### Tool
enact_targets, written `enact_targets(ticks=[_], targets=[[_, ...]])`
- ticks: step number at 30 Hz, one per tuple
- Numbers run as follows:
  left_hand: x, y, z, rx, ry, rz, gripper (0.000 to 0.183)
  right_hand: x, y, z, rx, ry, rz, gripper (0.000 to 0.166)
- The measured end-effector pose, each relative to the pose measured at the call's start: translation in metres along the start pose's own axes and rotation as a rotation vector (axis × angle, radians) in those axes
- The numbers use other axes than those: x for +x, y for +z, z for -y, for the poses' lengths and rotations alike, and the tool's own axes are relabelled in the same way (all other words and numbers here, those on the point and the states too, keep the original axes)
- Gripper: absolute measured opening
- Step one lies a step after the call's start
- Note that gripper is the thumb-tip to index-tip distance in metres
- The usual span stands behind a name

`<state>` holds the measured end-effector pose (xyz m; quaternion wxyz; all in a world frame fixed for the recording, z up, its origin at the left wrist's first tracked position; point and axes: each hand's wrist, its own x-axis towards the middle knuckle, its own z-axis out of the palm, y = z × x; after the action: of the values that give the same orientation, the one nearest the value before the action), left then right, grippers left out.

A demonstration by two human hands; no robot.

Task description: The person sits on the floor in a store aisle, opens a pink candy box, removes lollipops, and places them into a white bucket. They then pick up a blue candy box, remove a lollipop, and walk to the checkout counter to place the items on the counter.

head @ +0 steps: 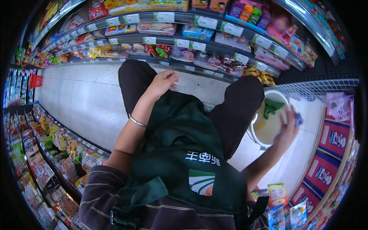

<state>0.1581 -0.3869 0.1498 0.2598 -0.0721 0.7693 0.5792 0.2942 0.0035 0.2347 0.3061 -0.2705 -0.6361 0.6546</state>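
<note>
My left hand is held in front of my left knee, empty, its fingers loosely bent and a little apart. A metal bangle circles that forearm. Beside my right knee stands a white bucket with cloudy water in it. A dark green cloth lies partly in the water against the inner wall. Over the bucket's right rim is my right hand, blurred. A small purple-blue thing shows at its fingers; whether the hand grips it is unclear.
Tiered shelves of packaged sweets and toys with price labels run across the front. A wire rack adjoins the bucket. Red and blue cartons line the right side. Bagged foods fill shelves at left; pale floor tiles lie between.
</note>
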Motion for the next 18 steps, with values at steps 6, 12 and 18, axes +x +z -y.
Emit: enact_targets(ticks=[6,12,18], targets=[[0.087,-0.024,0.006,-0.034,0.178,-0.199,0.03,-0.013,0.183,-0.074,0.047,0.403,0.641,0.033],[0.184,-0.006,-0.016,0.14,0.552,-0.477,0.041,0.035,0.3,-0.17,-0.299,-0.049,0.484,0.041],[0.229,0.009,-0.032,0.206,0.589,-0.58,0.029,0.056,0.326,-0.183,-0.282,0.07,0.512,0.039]])
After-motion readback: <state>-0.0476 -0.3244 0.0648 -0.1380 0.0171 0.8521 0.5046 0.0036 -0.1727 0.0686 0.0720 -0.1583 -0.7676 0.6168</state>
